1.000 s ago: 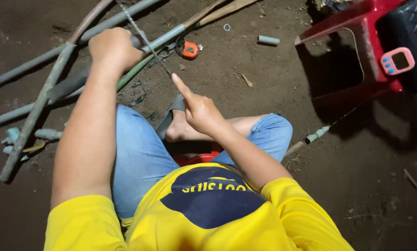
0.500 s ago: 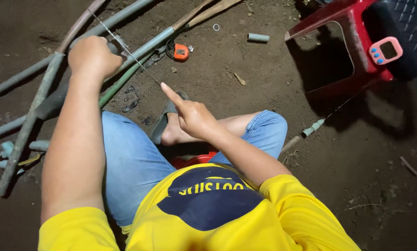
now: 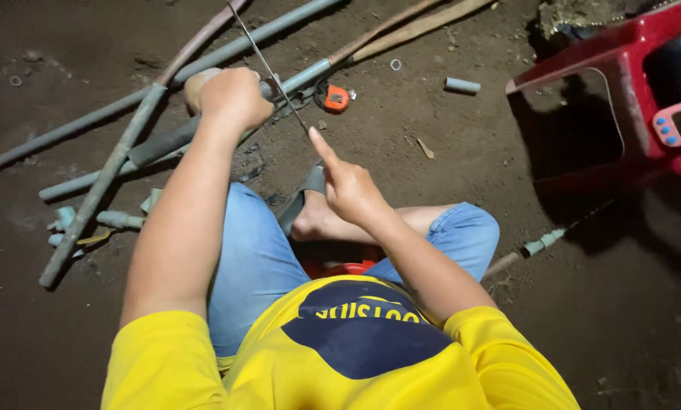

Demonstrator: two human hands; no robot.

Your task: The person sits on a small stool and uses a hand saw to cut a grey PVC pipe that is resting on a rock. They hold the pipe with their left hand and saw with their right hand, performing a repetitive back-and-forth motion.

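Grey pipe: lying slantwise on the dirt floor in front of the seated person, running from the lower left up toward the top middle, crossing other pipes there.
Left hand: arm reaching out nearly straight, knuckles up, fingers curling shut around the grey pipe and pressing it down.
Right hand: elbow bending over the right knee, forefinger pointing up and left along a thin saw blade; the other fingers are folding in, seemingly gripping the blade's near end, though the grip itself is hidden behind the hand.
Saw blade: slanting from the top edge down to the right hand, meeting the grey pipe just beside the left hand.
Pipe pile: several long pipes and short offcuts are lying along the left side, crowding that edge.
Tape measure: orange, sitting just beyond the blade, near the pipe.
Pipe stub: lying alone on the floor toward the upper right.
Red plastic stool: standing in the upper right corner, carrying a pink timer, well apart from both hands.
Open room: bare dirt is stretching between the right knee and the stool, and along the right and lower right edges.
Sandalled foot: resting below the right hand.
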